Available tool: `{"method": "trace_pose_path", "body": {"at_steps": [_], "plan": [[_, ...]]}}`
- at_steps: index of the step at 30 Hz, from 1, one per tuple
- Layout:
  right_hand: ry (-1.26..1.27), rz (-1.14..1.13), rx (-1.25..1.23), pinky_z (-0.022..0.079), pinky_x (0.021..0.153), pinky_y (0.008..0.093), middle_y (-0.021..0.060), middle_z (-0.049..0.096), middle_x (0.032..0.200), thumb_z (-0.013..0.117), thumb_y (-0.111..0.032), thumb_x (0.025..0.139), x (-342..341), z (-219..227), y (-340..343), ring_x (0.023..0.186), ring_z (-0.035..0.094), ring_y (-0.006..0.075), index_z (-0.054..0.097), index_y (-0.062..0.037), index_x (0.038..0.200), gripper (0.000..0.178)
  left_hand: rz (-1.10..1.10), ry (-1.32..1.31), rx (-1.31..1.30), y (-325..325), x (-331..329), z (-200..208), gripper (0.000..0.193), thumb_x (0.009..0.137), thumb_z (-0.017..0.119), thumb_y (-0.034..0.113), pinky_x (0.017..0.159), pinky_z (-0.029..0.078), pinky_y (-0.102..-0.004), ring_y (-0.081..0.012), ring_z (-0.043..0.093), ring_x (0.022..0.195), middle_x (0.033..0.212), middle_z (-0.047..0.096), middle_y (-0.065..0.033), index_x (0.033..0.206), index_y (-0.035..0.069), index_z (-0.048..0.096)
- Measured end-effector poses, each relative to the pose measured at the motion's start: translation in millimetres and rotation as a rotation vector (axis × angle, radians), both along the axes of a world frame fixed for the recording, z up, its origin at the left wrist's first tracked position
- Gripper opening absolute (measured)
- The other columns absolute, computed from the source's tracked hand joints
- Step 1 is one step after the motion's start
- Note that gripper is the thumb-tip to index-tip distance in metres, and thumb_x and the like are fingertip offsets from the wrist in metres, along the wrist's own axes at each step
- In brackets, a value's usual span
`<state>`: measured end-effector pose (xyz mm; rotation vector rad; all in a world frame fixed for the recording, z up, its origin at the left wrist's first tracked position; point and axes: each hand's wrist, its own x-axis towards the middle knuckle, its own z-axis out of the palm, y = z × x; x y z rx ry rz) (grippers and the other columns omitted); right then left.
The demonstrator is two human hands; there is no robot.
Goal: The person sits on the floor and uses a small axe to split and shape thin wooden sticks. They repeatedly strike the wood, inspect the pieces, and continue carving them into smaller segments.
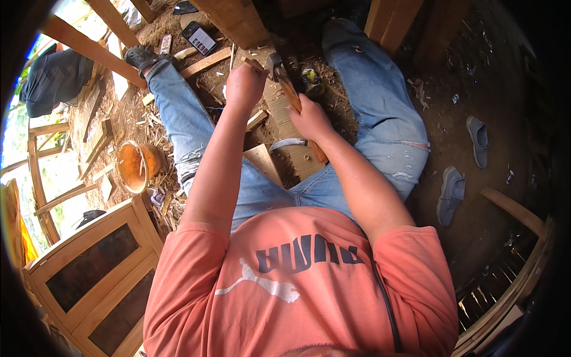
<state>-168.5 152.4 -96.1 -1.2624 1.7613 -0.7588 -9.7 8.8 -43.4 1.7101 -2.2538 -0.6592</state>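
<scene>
An orange bucket (140, 166) sits on the littered ground. The left hand (245, 84) is closed around a small wooden piece (254, 63) by the far left edge of the plank (281, 113). Just beside it is the head of the hammer (288, 88) (whether they touch, I cannot tell). A curved blade (288, 144) lies across the plank's near end. The right hand (311, 119), over the plank's right edge, is wrapped around the hammer's handle.

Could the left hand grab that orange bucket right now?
Probably not straight away: the left hand seems to hold a small piece of wood, and the left leg lies between that hand and the orange bucket.
</scene>
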Motion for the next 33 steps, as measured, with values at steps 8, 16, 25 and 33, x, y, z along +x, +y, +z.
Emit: {"method": "trace_pose_path", "body": {"at_steps": [8,16,25,33], "plan": [[0.005,-0.014,-0.018,0.054,0.091,0.0555,0.0325,0.073,0.107,0.064,-0.031,0.100,0,-2,0,0.107,0.069,0.0504,0.062,0.0029,0.129,0.045,-0.003,0.072,0.051,4,11,-4,0.021,0.092,0.074,0.023,0.080,0.060,-0.0499,-0.0416,0.075,0.090,0.094,0.077,-0.0207,0.108,0.010,0.078],[-0.081,-0.025,-0.130,0.055,0.085,0.0555,0.0309,0.073,0.100,0.065,-0.030,0.099,3,12,-1,0.101,0.070,0.0504,0.063,0.0016,0.116,0.036,0.003,0.063,-0.035,4,14,-5,0.019,0.092,0.076,0.023,0.078,0.060,-0.0502,-0.0417,0.075,0.089,0.090,0.077,-0.0206,0.103,0.008,0.073],[-0.112,-0.053,-0.186,0.055,0.083,0.0556,0.0320,0.072,0.098,0.066,-0.030,0.100,7,11,0,0.098,0.070,0.0516,0.063,0.0042,0.115,0.037,0.013,-0.017,0.037,1,10,3,0.023,0.095,0.072,0.027,0.083,0.059,-0.0475,-0.0401,0.076,0.095,0.096,0.078,-0.0204,0.108,0.009,0.078],[-0.080,-0.026,-0.088,0.056,0.088,0.0504,0.0288,0.074,0.105,0.067,-0.026,0.101,7,1,0,0.105,0.071,0.0474,0.064,0.0011,0.124,0.035,-0.006,-0.018,0.015,-3,11,-1,0.023,0.092,0.074,0.027,0.080,0.060,-0.0527,-0.0435,0.075,0.089,0.092,0.077,-0.0222,0.103,0.006,0.074]]}}
